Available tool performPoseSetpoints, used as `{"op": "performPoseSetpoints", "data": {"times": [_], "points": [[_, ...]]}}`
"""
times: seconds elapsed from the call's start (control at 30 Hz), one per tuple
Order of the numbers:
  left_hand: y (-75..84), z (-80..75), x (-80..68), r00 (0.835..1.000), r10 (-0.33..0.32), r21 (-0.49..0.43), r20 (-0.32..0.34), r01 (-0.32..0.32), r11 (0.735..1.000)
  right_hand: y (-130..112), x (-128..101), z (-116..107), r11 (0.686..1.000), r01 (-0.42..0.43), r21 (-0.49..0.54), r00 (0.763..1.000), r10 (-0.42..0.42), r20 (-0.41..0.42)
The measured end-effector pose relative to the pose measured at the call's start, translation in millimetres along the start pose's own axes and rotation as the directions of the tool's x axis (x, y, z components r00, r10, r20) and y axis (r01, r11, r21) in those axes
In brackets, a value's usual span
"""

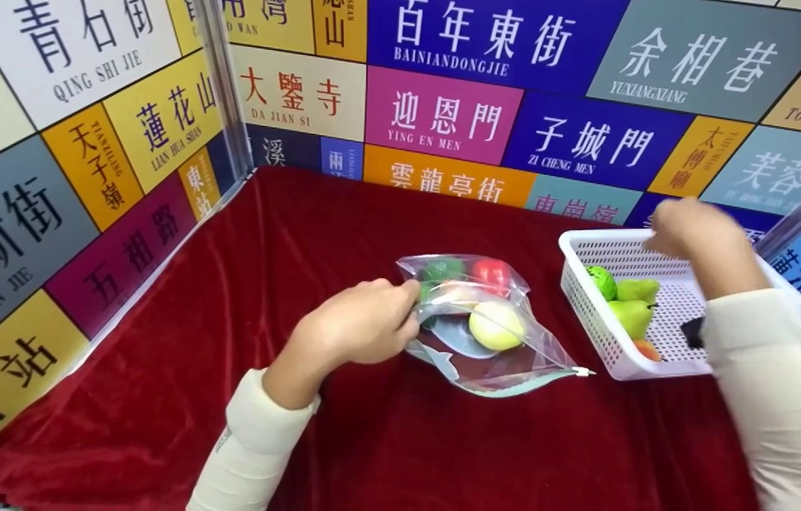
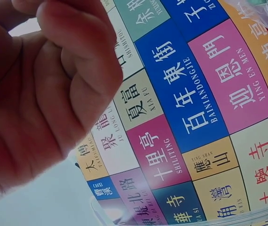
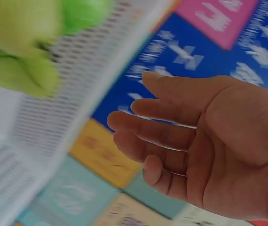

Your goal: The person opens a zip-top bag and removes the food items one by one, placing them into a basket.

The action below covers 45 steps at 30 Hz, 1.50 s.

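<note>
While the left hand (image 1: 361,323) pinches the near-left edge of the clear zip bag (image 1: 485,326) at the middle of the red cloth (image 1: 230,319), the bag lies flat with its fruit showing through: a red piece (image 1: 491,273), a dark green piece (image 1: 443,270) and a pale yellow round one (image 1: 496,325). Off by the right edge sits the white basket (image 1: 584,248), and it holds a bright green fruit (image 1: 602,280), two green pears (image 1: 634,305) and something orange (image 1: 647,349) at its near corner. Over the basket's far rim hovers the right hand (image 1: 691,234), blurred. Now the right wrist view settles it: right hand (image 3: 195,141) with fingers loosely extended, nothing in them, the basket (image 3: 54,122) and pears (image 3: 21,47) a blur beside it. Left wrist view gives only the curled left hand (image 2: 44,89) close up, a sliver of bag (image 2: 265,14) at the top corner. Walls of coloured street-name panels (image 1: 443,113) close in the cloth on the left and far sides.
</note>
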<state>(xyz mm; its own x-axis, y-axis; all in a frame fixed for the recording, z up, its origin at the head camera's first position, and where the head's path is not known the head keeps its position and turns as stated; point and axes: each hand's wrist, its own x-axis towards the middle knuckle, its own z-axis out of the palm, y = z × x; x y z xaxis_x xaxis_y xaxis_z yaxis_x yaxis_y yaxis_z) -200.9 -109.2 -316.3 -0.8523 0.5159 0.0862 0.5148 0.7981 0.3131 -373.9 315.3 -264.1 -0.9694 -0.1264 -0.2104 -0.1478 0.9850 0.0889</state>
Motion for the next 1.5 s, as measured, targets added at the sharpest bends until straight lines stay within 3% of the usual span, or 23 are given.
{"op": "performPoseSetpoints", "data": {"times": [0.2,0.33,0.47,0.57,0.67,0.8,0.87,1.03,1.17,1.27,1.33,1.5], "points": [[0.9,0.2,1.6,1.000,0.020,-0.009,-0.016,-0.020,1.000,-33.9,-57.4,-47.6,0.996,0.093,-0.001,0.989,-0.092,-0.112],[1.0,-0.6,1.3,0.999,0.026,-0.019,-0.028,-0.027,0.999,-66.5,-107.9,-63.9,0.988,0.153,-0.024,0.942,-0.153,-0.299],[1.0,-1.3,0.0,0.999,0.021,-0.021,-0.029,-0.021,1.000,-101.4,-150.6,-54.9,0.976,0.218,-0.011,0.875,-0.200,-0.440],[1.5,-1.4,-0.6,0.999,0.026,-0.017,-0.027,-0.026,1.000,-127.2,-176.1,-33.6,0.959,0.282,0.022,0.852,-0.240,-0.465],[1.6,-0.2,0.2,0.998,0.039,-0.007,-0.044,-0.039,0.999,-155.8,-191.4,-7.5,0.908,0.418,0.008,0.797,-0.362,-0.484],[1.8,1.9,1.4,0.995,0.060,0.004,-0.084,-0.060,0.998,-193.0,-192.2,21.4,0.787,0.617,-0.034,0.688,-0.559,-0.463],[1.9,2.6,1.6,0.992,0.075,0.003,-0.104,-0.075,0.997,-206.7,-187.5,32.0,0.761,0.648,-0.028,0.674,-0.590,-0.445],[1.4,2.2,1.9,0.984,0.099,0.005,-0.145,-0.099,0.995,-229.9,-164.1,53.2,0.772,0.636,-0.008,0.694,-0.577,-0.431],[1.3,2.2,2.8,0.981,0.105,0.007,-0.161,-0.105,0.994,-241.3,-141.9,65.6,0.771,0.634,-0.058,0.683,-0.593,-0.427],[1.8,2.3,3.4,0.981,0.105,0.008,-0.161,-0.105,0.994,-243.5,-129.9,73.5,0.781,0.620,-0.082,0.689,-0.591,-0.420],[2.0,2.4,3.8,0.982,0.104,0.007,-0.160,-0.104,0.995,-243.7,-122.8,77.5,0.791,0.609,-0.055,0.718,-0.580,-0.386],[1.4,2.8,4.3,0.984,0.097,-0.006,-0.149,-0.099,0.995,-243.7,-103.5,83.4,0.848,0.523,0.085,0.839,-0.495,-0.225]]}}
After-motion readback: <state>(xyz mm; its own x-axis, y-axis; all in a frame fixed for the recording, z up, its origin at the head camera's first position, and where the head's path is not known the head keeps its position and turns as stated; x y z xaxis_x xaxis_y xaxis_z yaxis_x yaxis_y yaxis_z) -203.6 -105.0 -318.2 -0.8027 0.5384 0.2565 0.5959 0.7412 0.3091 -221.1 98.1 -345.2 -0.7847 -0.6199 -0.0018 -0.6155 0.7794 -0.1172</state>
